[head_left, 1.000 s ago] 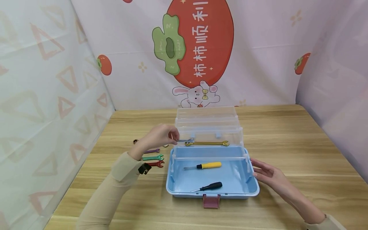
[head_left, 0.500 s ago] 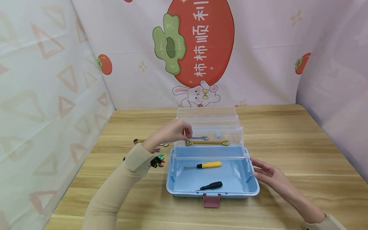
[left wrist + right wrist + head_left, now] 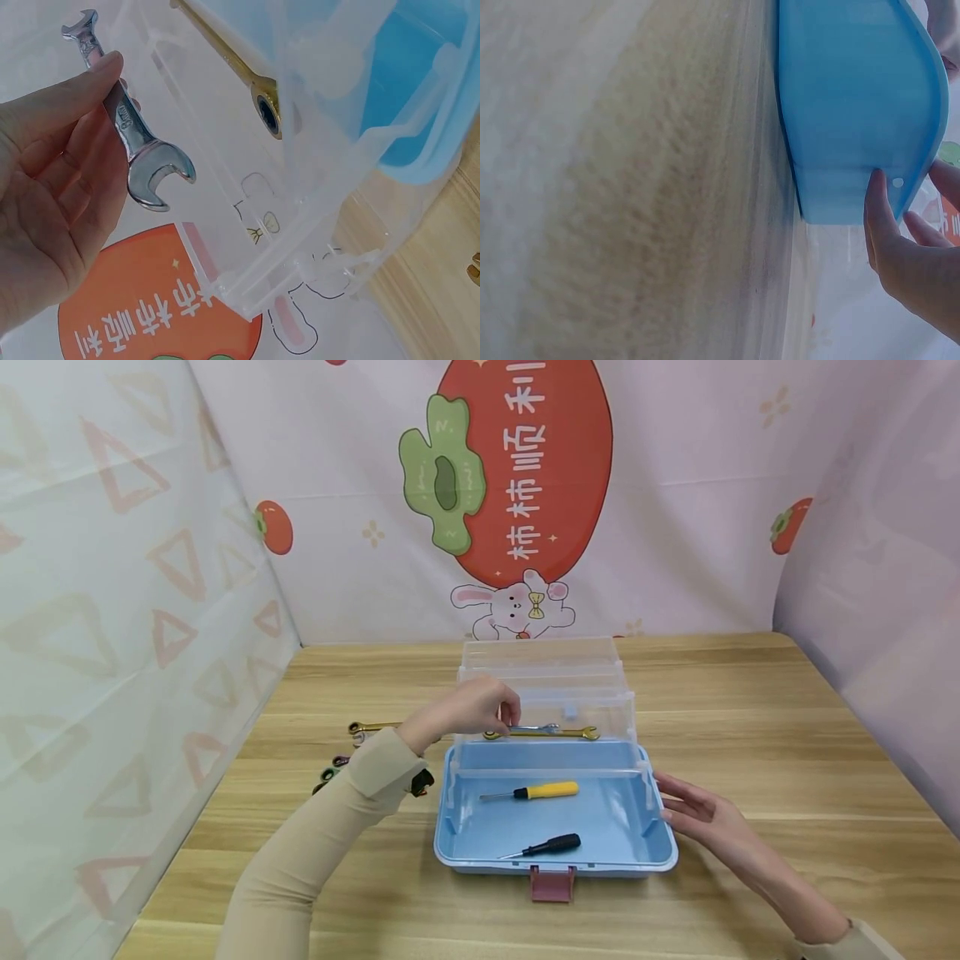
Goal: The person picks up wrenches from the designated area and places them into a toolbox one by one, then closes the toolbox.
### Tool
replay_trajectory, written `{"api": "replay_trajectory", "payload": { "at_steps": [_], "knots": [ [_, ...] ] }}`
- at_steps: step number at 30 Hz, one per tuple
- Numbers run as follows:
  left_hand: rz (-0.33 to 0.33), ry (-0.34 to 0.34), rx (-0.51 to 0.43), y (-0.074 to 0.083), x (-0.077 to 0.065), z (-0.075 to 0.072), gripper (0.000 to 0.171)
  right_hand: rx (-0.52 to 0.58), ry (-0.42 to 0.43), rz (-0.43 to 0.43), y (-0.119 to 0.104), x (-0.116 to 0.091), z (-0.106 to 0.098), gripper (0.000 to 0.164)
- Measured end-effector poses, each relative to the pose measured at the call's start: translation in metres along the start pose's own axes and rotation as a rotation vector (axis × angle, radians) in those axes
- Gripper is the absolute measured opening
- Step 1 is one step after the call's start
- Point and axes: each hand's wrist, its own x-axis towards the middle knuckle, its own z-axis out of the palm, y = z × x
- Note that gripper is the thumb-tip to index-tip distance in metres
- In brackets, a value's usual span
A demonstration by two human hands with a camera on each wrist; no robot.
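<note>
My left hand (image 3: 480,704) pinches a silver wrench (image 3: 139,131) between thumb and fingers, its open-ended jaws showing at both ends. It is over the transparent tray section (image 3: 615,714) of the light-blue toolbox (image 3: 611,827). Just below lies a gold combination wrench (image 3: 581,733), its ring end (image 3: 266,112) showing in the left wrist view. At the box's right rear corner my right hand (image 3: 701,810) holds the rim and side wall, with a fingertip on the outside (image 3: 877,184). Inside the blue base are a yellow-handled screwdriver (image 3: 551,790) and a black-handled screwdriver (image 3: 561,843).
Several coloured wrenches lie left of the box, including a gold one (image 3: 367,727), partly covered by my left forearm (image 3: 315,843). A reddish latch (image 3: 552,887) hangs at the box's front. Printed cloth (image 3: 337,585) stands behind the wooden table (image 3: 750,710).
My left hand has moved right with the silver wrench, from the tray section's left edge to over the gold wrench. The right hand and toolbox have stayed put.
</note>
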Motion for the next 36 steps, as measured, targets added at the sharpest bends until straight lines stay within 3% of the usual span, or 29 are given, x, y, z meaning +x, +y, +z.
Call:
{"api": "replay_trajectory", "payload": {
  "at_steps": [12, 20, 36],
  "knots": [
    [-0.039, -0.067, 0.070, 0.001, 0.009, 0.018, 0.010, -0.005, 0.000, -0.002, 0.003, -0.001, -0.001, 0.057],
    [-0.064, -0.075, 0.094, 0.003, 0.012, 0.025, 0.011, -0.004, -0.004, 0.000, 0.002, -0.001, -0.002, 0.057],
    [-0.092, -0.106, 0.048, -0.005, 0.017, 0.035, 0.009, 0.009, -0.017, 0.002, 0.001, -0.001, -0.001, 0.056]
  ]
}}
